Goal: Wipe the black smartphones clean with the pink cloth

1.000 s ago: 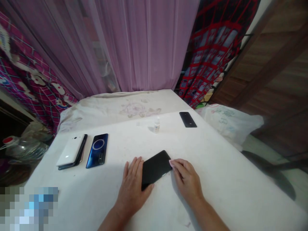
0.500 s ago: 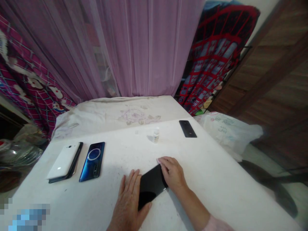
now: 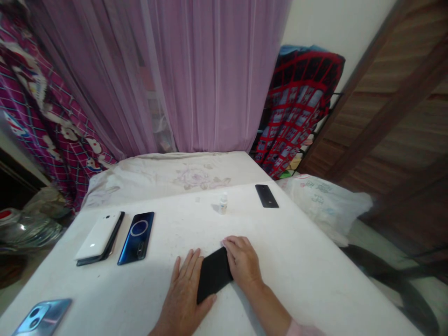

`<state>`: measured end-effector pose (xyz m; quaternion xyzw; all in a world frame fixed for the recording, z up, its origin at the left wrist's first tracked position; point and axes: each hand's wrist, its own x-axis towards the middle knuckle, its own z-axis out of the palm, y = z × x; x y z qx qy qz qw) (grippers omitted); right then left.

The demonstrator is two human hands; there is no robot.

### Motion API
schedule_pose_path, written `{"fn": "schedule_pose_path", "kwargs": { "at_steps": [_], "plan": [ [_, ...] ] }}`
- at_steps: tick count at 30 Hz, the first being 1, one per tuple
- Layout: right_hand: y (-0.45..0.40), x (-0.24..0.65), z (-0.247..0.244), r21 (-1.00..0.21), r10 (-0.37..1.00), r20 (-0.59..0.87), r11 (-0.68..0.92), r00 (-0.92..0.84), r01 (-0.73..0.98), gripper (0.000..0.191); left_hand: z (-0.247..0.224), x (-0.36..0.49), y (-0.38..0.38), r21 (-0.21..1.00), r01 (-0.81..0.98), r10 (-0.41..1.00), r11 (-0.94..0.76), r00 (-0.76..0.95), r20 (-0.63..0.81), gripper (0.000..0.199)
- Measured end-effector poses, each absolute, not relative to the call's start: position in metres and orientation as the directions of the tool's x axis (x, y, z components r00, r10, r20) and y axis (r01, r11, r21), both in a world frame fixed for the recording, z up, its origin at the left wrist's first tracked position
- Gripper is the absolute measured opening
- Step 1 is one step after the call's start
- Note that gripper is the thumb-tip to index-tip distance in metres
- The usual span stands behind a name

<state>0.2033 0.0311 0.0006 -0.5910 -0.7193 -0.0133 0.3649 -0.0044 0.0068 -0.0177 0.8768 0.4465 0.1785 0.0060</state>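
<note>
A black smartphone (image 3: 214,274), dark glassy face up, lies at a slant on the white table in front of me. My left hand (image 3: 184,291) holds its left end, with long fingers stretched along the far side and the thumb at the near edge. Over the right end curls my right hand (image 3: 243,263), its fingers pressed together, thumb and fingertips at the far right corner. Whether anything thin is under those fingers I cannot tell.
To the left lie a blue phone (image 3: 136,238) and a white phone (image 3: 100,235) stacked on dark ones. A light-blue phone (image 3: 45,317) sits near left. Beyond the hands stand a small white bottle (image 3: 223,205) and a dark phone (image 3: 266,196). A plastic bag (image 3: 322,205) hangs right.
The view has tilted up slightly, so things sit lower and the light-blue phone shows clearly. Both hands stay on the black phone; its face now shows less reflection.
</note>
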Motion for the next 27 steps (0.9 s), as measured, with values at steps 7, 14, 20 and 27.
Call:
{"fn": "schedule_pose_path", "kwargs": {
  "at_steps": [7, 14, 20, 27],
  "plan": [
    [0.023, 0.182, 0.002, -0.383, 0.828, 0.538, 0.407, -0.158, 0.83, 0.03, -0.022, -0.004, 0.009, 0.151, 0.777, 0.763, -0.611, 0.528, 0.373, 0.075],
    [0.03, 0.221, -0.006, -0.357, 0.814, 0.578, 0.305, -0.048, 0.883, 0.033, -0.015, -0.002, 0.007, 0.214, 0.783, 0.807, -0.585, 0.533, 0.257, 0.077],
    [0.02, 0.187, -0.003, -0.345, 0.799, 0.571, 0.443, -0.189, 0.827, 0.031, -0.001, 0.003, 0.004, 0.276, 0.8, 0.846, -0.533, 0.512, 0.15, 0.077],
    [0.014, 0.183, -0.003, -0.371, 0.796, 0.569, 0.473, -0.207, 0.799, 0.034, 0.005, 0.004, 0.003, 0.313, 0.798, 0.855, -0.515, 0.506, 0.116, 0.074]
  ]
}}
